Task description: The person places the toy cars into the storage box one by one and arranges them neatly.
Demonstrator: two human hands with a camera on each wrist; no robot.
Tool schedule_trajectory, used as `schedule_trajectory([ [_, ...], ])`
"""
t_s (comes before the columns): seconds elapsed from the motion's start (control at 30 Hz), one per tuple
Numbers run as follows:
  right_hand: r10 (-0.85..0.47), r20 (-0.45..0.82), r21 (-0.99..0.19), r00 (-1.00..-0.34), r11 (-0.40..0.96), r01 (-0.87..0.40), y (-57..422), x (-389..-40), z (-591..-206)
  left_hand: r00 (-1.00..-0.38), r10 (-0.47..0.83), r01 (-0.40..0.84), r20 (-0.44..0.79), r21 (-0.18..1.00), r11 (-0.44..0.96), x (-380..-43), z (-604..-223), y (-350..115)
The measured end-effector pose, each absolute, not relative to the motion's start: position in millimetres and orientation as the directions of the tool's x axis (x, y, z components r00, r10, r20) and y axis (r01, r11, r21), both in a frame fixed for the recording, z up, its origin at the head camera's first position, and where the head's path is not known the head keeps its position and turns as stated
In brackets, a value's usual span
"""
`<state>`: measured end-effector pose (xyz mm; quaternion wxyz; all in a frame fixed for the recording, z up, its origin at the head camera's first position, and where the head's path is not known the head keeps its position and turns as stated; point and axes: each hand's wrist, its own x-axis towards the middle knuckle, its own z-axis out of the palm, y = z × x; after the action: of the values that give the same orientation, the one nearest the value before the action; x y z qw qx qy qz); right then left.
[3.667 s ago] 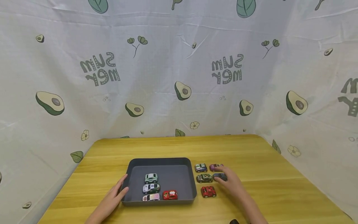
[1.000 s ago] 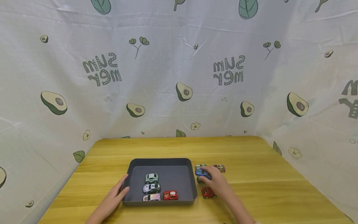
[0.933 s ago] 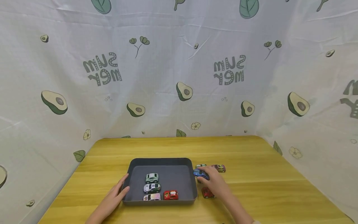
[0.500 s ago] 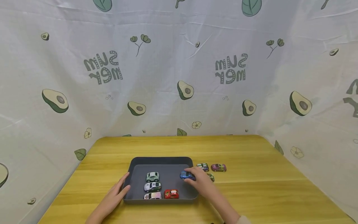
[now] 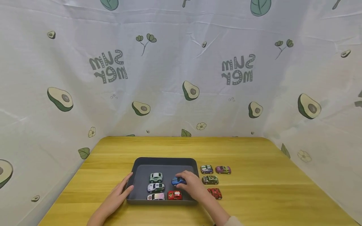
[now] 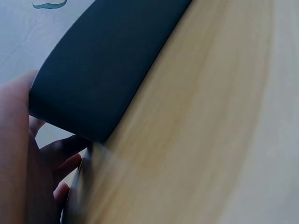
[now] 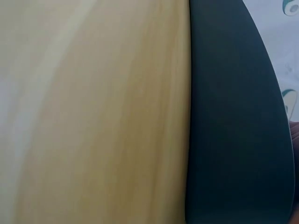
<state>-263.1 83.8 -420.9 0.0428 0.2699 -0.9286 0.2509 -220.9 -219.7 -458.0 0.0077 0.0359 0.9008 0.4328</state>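
Observation:
A dark grey tray (image 5: 165, 161) lies on the table, with several toy cars inside. My left hand (image 5: 114, 197) holds its left wall, thumb over the rim; the left wrist view shows the fingers of this hand (image 6: 63, 161) at the tray's corner. Above the tray floor, my right hand (image 5: 194, 185) pinches a blue toy car (image 5: 177, 181) between thumb and fingers. Left of it stand a mint car (image 5: 156, 177), a white-and-green car (image 5: 156, 187) and a white-and-pink car (image 5: 156, 196). A red car (image 5: 174, 195) is just below it. In the right wrist view the tray wall (image 7: 238, 121) hides most of that hand.
Right of the tray, on the wooden table (image 5: 268, 185), are a white-green-blue car (image 5: 206, 169), a purple car (image 5: 223, 169), a camouflage car (image 5: 210, 180) and a red-and-black car (image 5: 215, 193), partly behind my right forearm. A printed curtain (image 5: 169, 78) hangs behind the table.
My right hand has carried the blue toy car leftward, from beside the tray over its right wall and into it. The left hand keeps its place on the tray.

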Motion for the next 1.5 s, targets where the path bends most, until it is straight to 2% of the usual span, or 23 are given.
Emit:
schedule_trajectory([
  [0.67,-0.489,0.186,-0.42,-0.852,0.744,-0.519,72,-266,-430,-0.997,0.071,0.052,0.01,0.786,0.616,-219,-460,-218],
  [1.5,-0.528,0.14,-0.456,-0.838,0.717,-0.528,68,-270,-428,-0.997,0.081,0.051,0.002,0.789,0.612,-222,-457,-219],
])
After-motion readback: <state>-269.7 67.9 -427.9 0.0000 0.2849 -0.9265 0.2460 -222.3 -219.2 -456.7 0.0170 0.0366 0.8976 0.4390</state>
